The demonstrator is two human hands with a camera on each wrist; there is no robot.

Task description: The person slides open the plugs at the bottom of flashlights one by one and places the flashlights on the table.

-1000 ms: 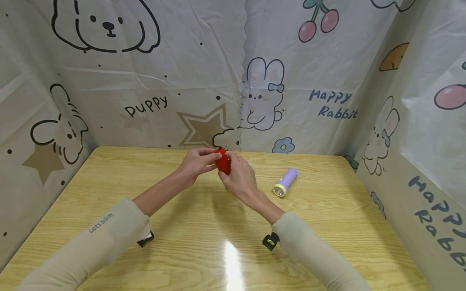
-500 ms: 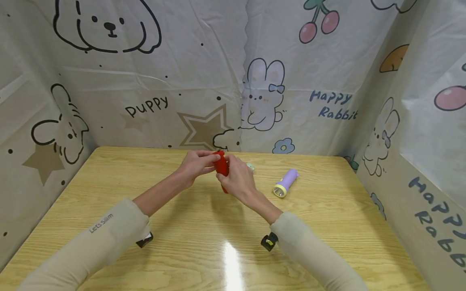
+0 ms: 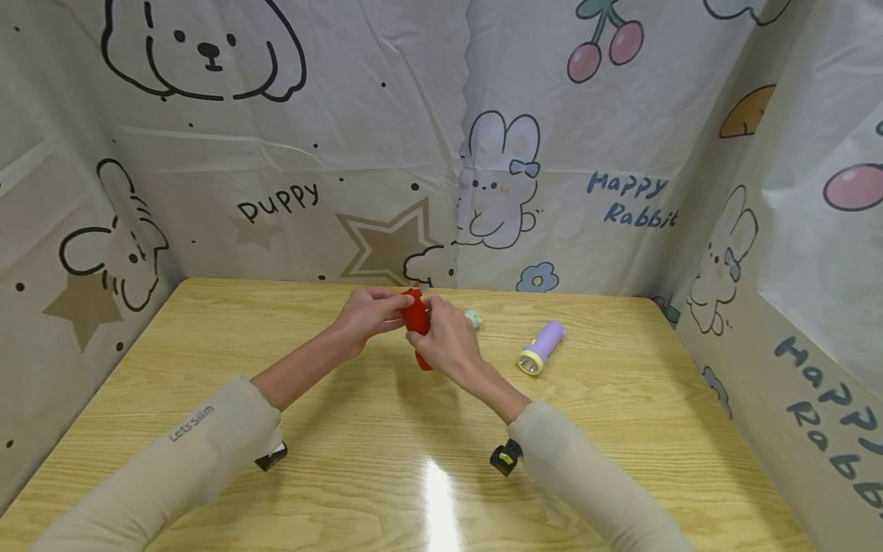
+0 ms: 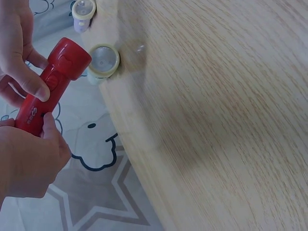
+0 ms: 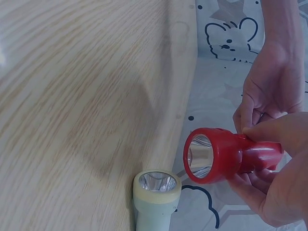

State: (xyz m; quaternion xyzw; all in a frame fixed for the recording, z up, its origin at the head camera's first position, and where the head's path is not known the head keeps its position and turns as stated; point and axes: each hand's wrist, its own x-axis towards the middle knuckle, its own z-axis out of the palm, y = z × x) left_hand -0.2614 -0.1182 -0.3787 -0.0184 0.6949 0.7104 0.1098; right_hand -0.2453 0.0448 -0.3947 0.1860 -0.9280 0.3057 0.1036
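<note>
Both hands hold a red flashlight point(image 3: 416, 313) above the back of the table. The left hand point(image 3: 368, 320) pinches its tail end, thumb on the near side. My right hand point(image 3: 447, 336) grips the barrel, and in the left wrist view its thumb lies by the switch on the red flashlight point(image 4: 55, 77). The wide lens end slants down, toward the front of the table. Behind the right hand, a pale green flashlight point(image 3: 473, 318) is mostly hidden; the right wrist view shows this green flashlight point(image 5: 156, 197) with its cream lens ring.
A purple flashlight point(image 3: 543, 346) with a yellow lens ring lies on the table point(image 3: 386, 475), right of the hands. Printed cloth point(image 3: 386, 115) walls in the back and both sides of the table. A black wrist camera point(image 3: 507, 458) hangs below the right sleeve.
The red flashlight has tilted so that its lens end now shows below the right hand. Both hands have shifted slightly, the right one leftward, uncovering more of the green flashlight.
</note>
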